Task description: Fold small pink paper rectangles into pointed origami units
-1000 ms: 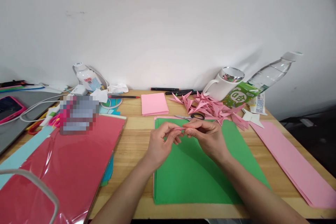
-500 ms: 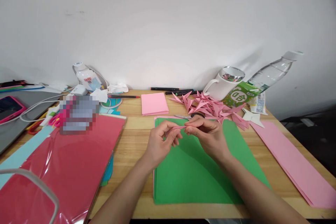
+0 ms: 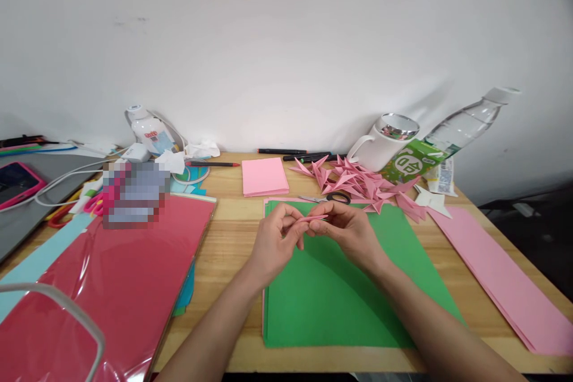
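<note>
Both the left hand [image 3: 273, 245] and right hand [image 3: 353, 233] pinch a sideways pink paper sliver [image 3: 313, 218] (tip rightward).

green carton [image 3: 409, 162]: white logo character, illegible | white bottle [image 3: 150, 131]: red lettering, illegible

A person's left hand [image 3: 273, 242] and right hand [image 3: 349, 233] pinch a slim folded pink paper piece [image 3: 313, 218] between their fingertips above a green paper sheet [image 3: 340, 298] on a wooden table [image 3: 228, 239]. Black-handled scissors [image 3: 333, 197] lie just beyond the hands at 12 o'clock. A heap of folded pink paper points [image 3: 358, 182] sits at 1 o'clock, near a white mug [image 3: 380, 143] and a tilted water bottle [image 3: 465, 122]. A pink paper pad [image 3: 264, 176] is at 11 o'clock, a wrapped red paper pack [image 3: 111, 286] at 8 o'clock
</note>
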A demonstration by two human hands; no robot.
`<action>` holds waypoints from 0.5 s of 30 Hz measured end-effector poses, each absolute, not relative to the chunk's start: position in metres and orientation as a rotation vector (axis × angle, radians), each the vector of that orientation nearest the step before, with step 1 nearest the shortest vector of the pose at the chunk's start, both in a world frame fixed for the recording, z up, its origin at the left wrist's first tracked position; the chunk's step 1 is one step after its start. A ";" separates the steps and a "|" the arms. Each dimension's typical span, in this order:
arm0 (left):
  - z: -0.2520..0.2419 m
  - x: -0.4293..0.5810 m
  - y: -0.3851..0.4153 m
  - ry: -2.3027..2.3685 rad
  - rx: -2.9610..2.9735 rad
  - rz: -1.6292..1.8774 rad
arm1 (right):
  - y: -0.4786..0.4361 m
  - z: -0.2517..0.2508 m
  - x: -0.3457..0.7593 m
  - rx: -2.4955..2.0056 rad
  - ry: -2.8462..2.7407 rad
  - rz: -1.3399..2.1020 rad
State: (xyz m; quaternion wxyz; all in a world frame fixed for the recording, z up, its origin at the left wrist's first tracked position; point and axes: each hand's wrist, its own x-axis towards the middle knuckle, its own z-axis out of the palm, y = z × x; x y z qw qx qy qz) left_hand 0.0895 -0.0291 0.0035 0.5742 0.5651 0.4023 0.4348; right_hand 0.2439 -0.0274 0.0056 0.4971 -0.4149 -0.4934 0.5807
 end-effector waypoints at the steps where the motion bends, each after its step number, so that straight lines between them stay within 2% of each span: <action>1: 0.004 0.090 -0.030 0.936 1.341 1.019 | -0.027 0.006 0.245 -1.029 -1.196 1.395; 9: 0.005 0.091 -0.029 0.880 1.319 0.953 | -0.025 0.007 0.246 -0.941 -1.222 1.331; 15: 0.000 0.089 -0.030 0.928 1.397 0.866 | -0.028 0.003 0.243 -1.055 -1.268 1.316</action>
